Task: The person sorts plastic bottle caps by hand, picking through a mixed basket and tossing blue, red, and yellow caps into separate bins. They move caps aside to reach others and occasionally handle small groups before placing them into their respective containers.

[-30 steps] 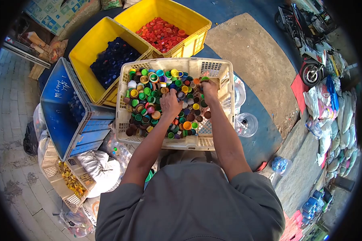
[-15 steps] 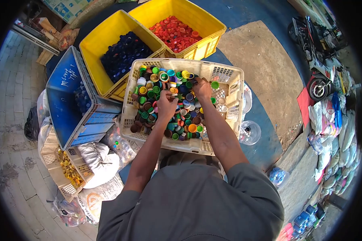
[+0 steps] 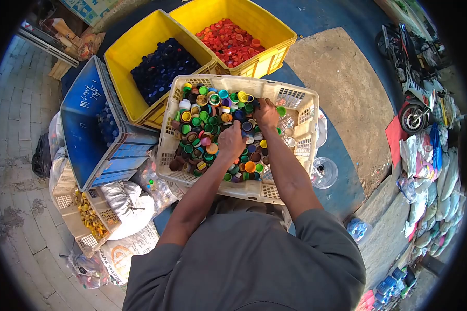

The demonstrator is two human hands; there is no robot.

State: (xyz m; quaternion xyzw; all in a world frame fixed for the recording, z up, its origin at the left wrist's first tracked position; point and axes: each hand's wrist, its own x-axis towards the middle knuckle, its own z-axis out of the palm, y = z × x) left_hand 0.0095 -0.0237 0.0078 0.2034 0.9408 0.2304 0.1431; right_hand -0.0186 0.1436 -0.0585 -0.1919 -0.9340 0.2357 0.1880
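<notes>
A cream plastic crate (image 3: 301, 93) holds a heap of mixed bottle caps (image 3: 197, 122) in green, brown, white, yellow and other colours. My left hand (image 3: 232, 140) is over the middle of the heap, fingers bent down among the caps near a dark blue one; its fingertips are partly hidden. Toward the heap's right side, my right hand (image 3: 266, 113) has its fingers curled together by a dark cap; what they hold is too small to make out.
Behind the crate stand a yellow bin (image 3: 135, 39) of dark blue caps and another yellow bin (image 3: 264, 28) of red caps. At left are a blue bin (image 3: 80, 124) and a crate of yellow caps (image 3: 91, 217). A clear container (image 3: 324, 173) lies right.
My left hand has moved right and slightly down across the caps, its fingers now pointing into the heap. My right hand has shifted slightly right. The whole view has shifted a little.
</notes>
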